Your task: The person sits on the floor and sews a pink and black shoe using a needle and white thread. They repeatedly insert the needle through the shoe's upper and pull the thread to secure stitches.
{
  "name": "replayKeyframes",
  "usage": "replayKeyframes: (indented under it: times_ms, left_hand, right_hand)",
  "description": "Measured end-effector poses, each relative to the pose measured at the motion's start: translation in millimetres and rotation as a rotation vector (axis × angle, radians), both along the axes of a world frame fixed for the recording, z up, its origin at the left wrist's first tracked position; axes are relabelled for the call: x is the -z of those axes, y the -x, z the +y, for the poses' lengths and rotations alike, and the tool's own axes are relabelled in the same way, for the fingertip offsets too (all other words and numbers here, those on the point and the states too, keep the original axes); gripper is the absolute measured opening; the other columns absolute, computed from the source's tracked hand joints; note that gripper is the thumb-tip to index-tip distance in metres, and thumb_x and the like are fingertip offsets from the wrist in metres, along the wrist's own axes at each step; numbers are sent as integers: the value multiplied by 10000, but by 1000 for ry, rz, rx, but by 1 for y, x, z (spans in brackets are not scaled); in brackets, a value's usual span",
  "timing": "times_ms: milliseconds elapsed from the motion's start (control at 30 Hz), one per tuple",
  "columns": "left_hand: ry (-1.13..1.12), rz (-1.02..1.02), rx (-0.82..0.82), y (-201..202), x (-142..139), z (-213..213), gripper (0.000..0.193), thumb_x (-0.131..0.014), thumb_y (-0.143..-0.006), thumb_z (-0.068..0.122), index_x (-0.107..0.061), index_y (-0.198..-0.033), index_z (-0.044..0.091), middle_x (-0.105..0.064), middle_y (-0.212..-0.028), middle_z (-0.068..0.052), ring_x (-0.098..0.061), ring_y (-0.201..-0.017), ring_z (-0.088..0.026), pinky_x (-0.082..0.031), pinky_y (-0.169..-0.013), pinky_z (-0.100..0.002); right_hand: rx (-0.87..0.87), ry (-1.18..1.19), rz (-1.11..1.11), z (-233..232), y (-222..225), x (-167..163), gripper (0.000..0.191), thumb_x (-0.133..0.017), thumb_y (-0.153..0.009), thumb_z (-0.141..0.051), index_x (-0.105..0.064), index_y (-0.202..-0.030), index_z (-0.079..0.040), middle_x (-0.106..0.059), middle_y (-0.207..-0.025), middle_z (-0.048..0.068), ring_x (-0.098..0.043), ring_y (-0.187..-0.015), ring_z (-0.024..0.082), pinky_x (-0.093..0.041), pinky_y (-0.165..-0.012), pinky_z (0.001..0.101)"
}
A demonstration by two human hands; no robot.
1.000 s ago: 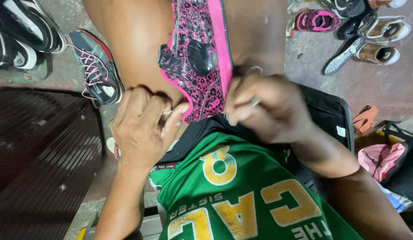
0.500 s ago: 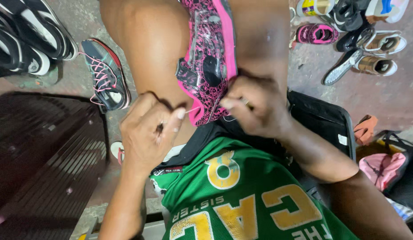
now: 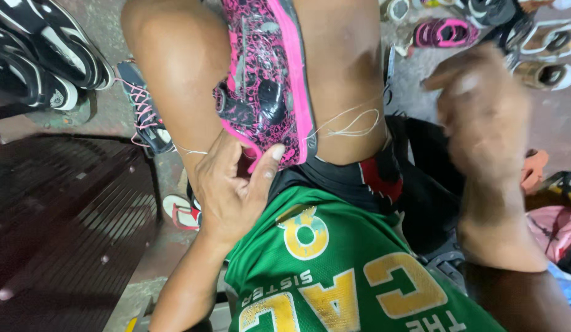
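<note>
A pink and black patterned shoe (image 3: 267, 92) is clamped sole-side between my bare knees. My left hand (image 3: 233, 184) grips its near end, thumb pressed on the pink edge. A pale thread (image 3: 350, 123) runs from the shoe's side across my right thigh toward my right hand (image 3: 482, 117). That hand is raised to the right, blurred, with fingers pinched together; whatever it holds is too blurred to make out. My green shirt with yellow lettering (image 3: 334, 270) fills the bottom of the view.
Black and white sneakers (image 3: 39, 55) lie at the upper left, a dark shoe with pink laces (image 3: 144, 117) beside my left knee. Several shoes and sandals (image 3: 482, 31) sit at the upper right. A dark slatted bench (image 3: 58, 233) is left, a pink bag (image 3: 555, 227) right.
My right hand has pulled away from the shoe, up and to the right, drawing thread out behind it. My left hand stays on the shoe's near end.
</note>
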State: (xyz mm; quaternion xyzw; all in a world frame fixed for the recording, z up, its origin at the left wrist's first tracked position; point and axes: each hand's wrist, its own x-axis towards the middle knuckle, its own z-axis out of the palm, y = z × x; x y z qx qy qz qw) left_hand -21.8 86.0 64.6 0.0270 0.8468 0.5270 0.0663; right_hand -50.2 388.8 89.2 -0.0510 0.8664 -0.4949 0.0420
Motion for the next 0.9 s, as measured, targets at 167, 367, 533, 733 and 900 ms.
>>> replayKeyframes:
  times_ms: [167, 367, 533, 733, 900]
  left_hand:
    - [-53, 33, -12, 0, 8, 14, 281, -725, -997, 124, -627, -1246, 38, -714, -1066, -117, -693, -903, -232, -534, -860, -329]
    - [-37, -77, -45, -4, 15, 12, 304, -757, -979, 113, -648, -1251, 35, -722, -971, -80, -657, -792, -173, -532, -791, -306]
    - [-34, -36, -36, -6, 23, 10, 327, -758, -990, 112, -638, -1284, 36, -717, -1016, -84, -660, -824, -180, -529, -813, -308]
    - [22, -74, -33, -5, 24, 9, 321, -765, -969, 134, -651, -1253, 39, -713, -984, -101, -674, -823, -228, -525, -812, -333]
    - [-29, -8, 25, -2, 25, 3, 357, -746, -1026, 152, -611, -1335, 33, -711, -1158, -138, -720, -998, -283, -549, -933, -370]
  right_hand:
    - [-277, -83, -78, -30, -10, 26, 224, -659, -967, -1, -738, -1174, -37, -778, -981, 111, -681, -687, 127, -536, -577, 259]
    - [-340, -123, -39, -45, -3, 28, 260, -674, -958, -8, -740, -1204, -58, -768, -1024, 121, -757, -831, 214, -600, -703, 318]
    - [-348, -193, -37, -51, 2, 22, 268, -658, -955, -11, -744, -1197, -87, -770, -1024, 113, -752, -837, 231, -595, -704, 326]
    - [-400, -363, -54, -55, 8, 5, 294, -686, -911, -38, -762, -1188, -101, -772, -987, 110, -737, -743, 252, -588, -638, 354]
    - [-504, -434, 30, -58, 26, -2, 240, -683, -908, -56, -767, -1125, -112, -780, -1029, 78, -744, -785, 247, -589, -657, 361]
